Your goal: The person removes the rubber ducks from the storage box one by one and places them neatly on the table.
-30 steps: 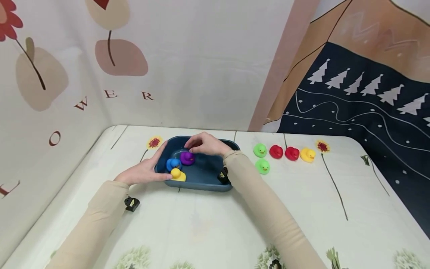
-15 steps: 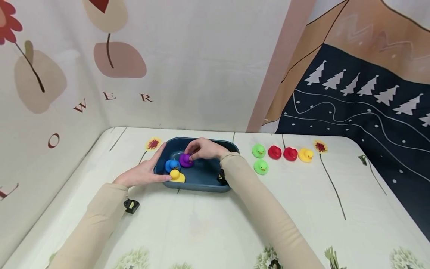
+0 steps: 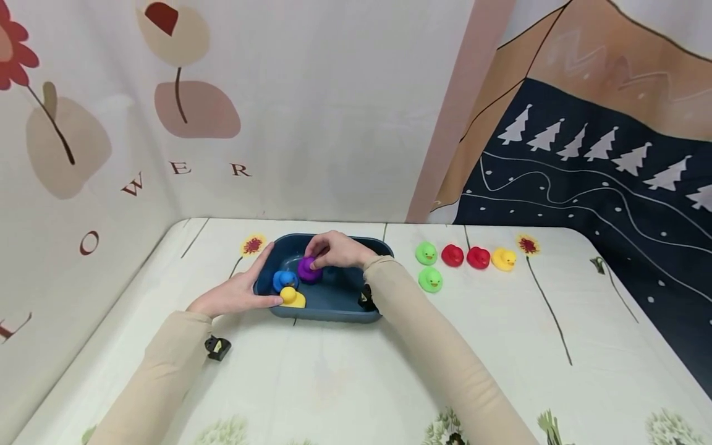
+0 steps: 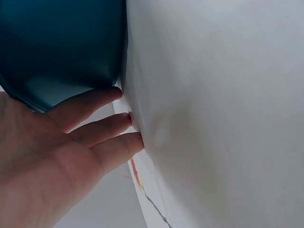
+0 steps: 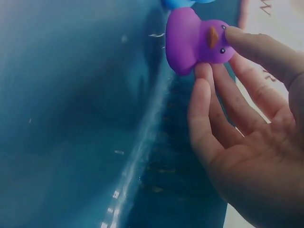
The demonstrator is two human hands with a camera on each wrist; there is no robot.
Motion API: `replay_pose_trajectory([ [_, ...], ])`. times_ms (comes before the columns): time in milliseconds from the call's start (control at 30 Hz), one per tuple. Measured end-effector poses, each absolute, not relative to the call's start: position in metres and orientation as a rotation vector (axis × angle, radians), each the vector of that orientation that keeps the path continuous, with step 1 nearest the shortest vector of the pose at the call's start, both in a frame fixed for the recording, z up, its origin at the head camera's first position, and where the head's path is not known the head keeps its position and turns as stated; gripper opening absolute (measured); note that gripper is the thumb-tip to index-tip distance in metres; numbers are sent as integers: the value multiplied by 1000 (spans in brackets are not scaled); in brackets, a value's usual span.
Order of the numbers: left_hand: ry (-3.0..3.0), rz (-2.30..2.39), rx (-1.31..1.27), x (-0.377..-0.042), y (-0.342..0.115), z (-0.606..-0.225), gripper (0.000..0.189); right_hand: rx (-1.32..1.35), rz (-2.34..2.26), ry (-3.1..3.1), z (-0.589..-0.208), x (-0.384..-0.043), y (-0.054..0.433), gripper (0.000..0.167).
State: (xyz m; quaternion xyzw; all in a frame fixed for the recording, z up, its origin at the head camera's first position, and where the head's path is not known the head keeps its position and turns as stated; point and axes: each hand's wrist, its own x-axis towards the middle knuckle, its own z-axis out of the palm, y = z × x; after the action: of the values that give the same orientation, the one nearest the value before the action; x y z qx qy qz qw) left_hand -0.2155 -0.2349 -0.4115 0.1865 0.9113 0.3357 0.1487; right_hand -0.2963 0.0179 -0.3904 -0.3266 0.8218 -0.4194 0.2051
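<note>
Inside the blue tub [image 3: 328, 316], toward its left edge, pinched a purple duck [image 5: 183, 42] with the right hand [image 3: 340, 250]. Touched that edge with the left hand [image 3: 236, 293] spread wide. Saw a blue duck [image 3: 283, 281] and yellow duck [image 3: 295, 300] nearby.

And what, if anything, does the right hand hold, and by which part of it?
The right hand holds the purple duck by its head, between thumb and fingers.
</note>
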Motion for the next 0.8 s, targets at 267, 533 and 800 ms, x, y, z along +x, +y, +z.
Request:
replay_pose_trajectory([
  [267,2606,974,529,-215,-236,-411,108,-941,-1307,2288,-378,-291,26,23],
  [533,2579,1014,514,-214,-237,-411,108,-969,-1361,2273,-360,-284,27,25],
  [800,2580,1018,530,-216,-236,-412,109,-1004,-1378,2288,-345,-275,33,26],
])
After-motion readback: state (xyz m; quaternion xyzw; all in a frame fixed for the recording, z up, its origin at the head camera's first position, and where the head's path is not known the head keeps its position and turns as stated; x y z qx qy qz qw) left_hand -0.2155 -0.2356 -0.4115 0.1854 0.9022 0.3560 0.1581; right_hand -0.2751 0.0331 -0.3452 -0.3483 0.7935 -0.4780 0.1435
